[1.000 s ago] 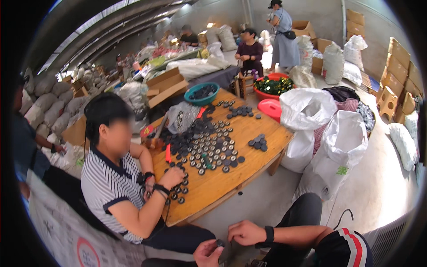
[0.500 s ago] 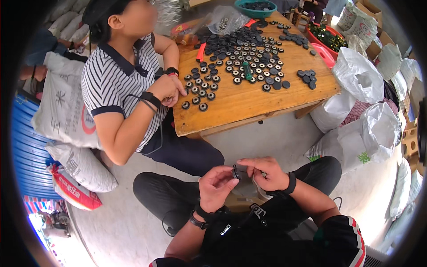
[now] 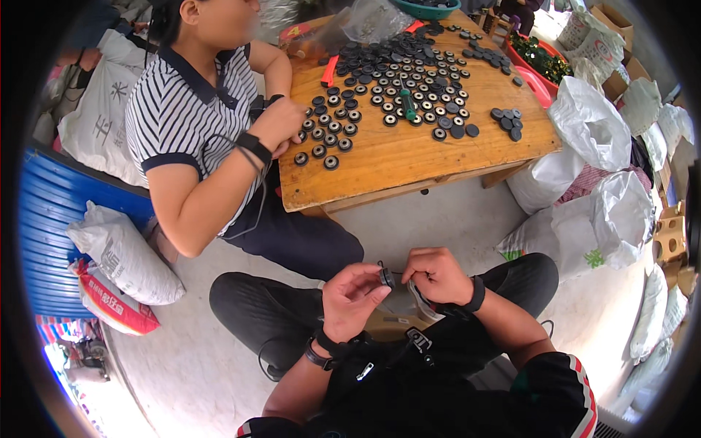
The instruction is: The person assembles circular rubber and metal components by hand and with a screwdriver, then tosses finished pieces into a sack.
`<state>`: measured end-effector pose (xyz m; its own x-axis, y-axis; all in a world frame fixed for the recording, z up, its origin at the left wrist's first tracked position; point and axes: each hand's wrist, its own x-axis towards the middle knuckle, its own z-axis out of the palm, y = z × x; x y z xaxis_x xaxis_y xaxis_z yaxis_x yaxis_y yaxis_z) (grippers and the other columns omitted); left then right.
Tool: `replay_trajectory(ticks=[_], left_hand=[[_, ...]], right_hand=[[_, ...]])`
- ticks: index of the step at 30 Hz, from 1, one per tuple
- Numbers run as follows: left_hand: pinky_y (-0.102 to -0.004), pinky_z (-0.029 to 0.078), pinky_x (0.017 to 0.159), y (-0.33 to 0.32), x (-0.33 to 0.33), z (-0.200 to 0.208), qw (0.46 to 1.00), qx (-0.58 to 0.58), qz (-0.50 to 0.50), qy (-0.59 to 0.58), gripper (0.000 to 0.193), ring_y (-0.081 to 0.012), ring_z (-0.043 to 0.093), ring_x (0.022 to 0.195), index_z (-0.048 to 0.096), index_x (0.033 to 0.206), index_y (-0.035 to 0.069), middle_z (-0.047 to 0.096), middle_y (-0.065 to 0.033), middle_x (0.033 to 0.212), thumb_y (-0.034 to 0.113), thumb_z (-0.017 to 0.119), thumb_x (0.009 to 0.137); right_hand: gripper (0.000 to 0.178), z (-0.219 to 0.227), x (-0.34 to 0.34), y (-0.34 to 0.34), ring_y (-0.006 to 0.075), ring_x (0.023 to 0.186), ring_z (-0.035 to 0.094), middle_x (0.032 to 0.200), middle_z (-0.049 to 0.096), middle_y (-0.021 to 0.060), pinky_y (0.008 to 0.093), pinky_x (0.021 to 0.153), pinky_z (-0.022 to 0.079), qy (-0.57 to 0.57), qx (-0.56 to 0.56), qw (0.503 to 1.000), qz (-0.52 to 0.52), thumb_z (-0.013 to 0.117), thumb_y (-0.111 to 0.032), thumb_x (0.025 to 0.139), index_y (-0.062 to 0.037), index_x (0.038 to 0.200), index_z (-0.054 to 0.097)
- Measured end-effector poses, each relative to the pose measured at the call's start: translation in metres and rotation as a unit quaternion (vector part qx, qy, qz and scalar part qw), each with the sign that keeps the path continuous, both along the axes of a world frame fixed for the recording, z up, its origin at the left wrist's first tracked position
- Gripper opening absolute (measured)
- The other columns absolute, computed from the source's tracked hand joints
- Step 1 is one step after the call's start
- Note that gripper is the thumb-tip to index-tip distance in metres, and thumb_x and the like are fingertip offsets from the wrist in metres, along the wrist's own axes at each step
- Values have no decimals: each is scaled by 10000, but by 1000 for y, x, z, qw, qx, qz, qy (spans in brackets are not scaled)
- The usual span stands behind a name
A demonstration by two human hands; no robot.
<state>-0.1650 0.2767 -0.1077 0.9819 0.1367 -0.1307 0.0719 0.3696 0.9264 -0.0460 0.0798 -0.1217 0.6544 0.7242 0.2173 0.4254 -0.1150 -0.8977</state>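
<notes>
Over my lap, my left hand (image 3: pixel 349 298) pinches a small round black disc (image 3: pixel 386 277) between thumb and fingers. A thin dark loop sticks up from the disc's top edge. Just to its right is my right hand (image 3: pixel 441 277), its fingers curled in and their tips close to the disc. Whether anything thin is in those fingers is hidden. On the wooden table (image 3: pixel 350 191) ahead lie many black discs, several showing a pale metal ring (image 3: pixel 331 162). A green-handled tool (image 3: pixel 407 104) rests among them.
A person in a striped shirt (image 3: pixel 193 124) sits at the table's left, hands at its edge. White sacks (image 3: pixel 595 226) stand to the right, others at the left (image 3: pixel 124 252). A teal basin (image 3: pixel 427 9) and a red tub (image 3: pixel 520 52) are at the back.
My right index finger, stretched out toward the disc before, is now curled in. The disc in my left hand has turned slightly. The seated person's hands have shifted at the table's edge.
</notes>
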Motion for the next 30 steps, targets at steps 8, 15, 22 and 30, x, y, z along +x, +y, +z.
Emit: replay_trajectory(ticks=[8,15,22,30], left_hand=[[-271,555,901,1,0,1,1000,10,1,8,385,-130,677,992,626,1226,-30,707,-73,1078,-132,739,872],[-278,555,925,3,-2,-11,999,-15,-23,18,377,-128,678,1011,625,1229,-22,706,-69,1092,-99,750,882],[-237,541,872,15,8,-11,1000,-3,-3,-1,346,-95,665,992,638,1224,-26,706,-58,1063,-74,745,898],[-251,542,909,31,61,8,999,-3,0,-33,344,-103,677,994,588,1214,-4,719,-63,1051,-81,717,904]], right_hand=[[245,0,12,-2,294,679,645,790,676,121,396,623,512,23,14,998,-53,514,91,749,-21,831,715],[264,-15,6,7,259,748,652,873,690,123,337,659,506,25,54,998,-37,519,112,768,-7,916,703],[219,-14,16,14,165,797,650,901,688,84,293,725,519,79,-2,995,-60,555,72,866,-16,989,714],[151,23,213,69,229,741,657,864,686,99,350,674,527,-166,-80,948,-261,733,-134,898,-20,959,655]])
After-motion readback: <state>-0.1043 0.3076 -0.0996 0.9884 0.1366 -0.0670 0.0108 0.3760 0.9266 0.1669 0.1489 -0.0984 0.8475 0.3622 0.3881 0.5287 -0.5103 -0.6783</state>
